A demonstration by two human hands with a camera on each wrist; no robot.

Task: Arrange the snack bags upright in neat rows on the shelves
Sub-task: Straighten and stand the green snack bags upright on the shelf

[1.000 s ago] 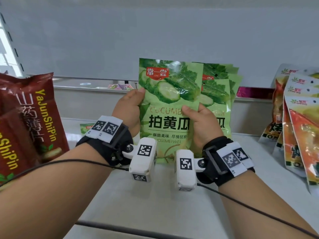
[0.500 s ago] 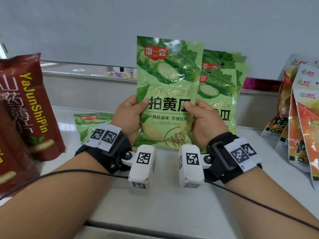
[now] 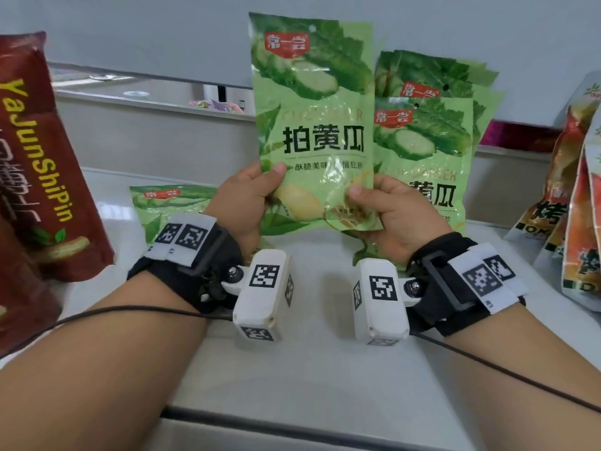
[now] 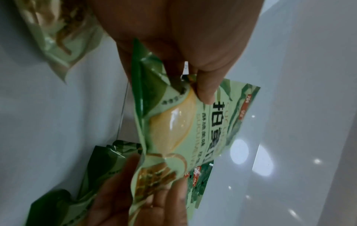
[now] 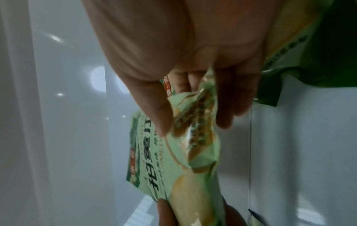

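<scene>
The green cucumber-print plastic snack bag [image 3: 312,118] stands upright above the white shelf [image 3: 318,369], at 12 o'clock from both hands. The left hand [image 3: 242,203] pinches its lower-left corner, the right hand [image 3: 395,213] its lower-right corner.

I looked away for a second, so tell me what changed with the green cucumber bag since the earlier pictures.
The held cucumber bag has come up off the shelf. The left hand and right hand slid down to pinch its bottom corners. The upright cucumber bags behind and the flat one at left stayed put.
</scene>
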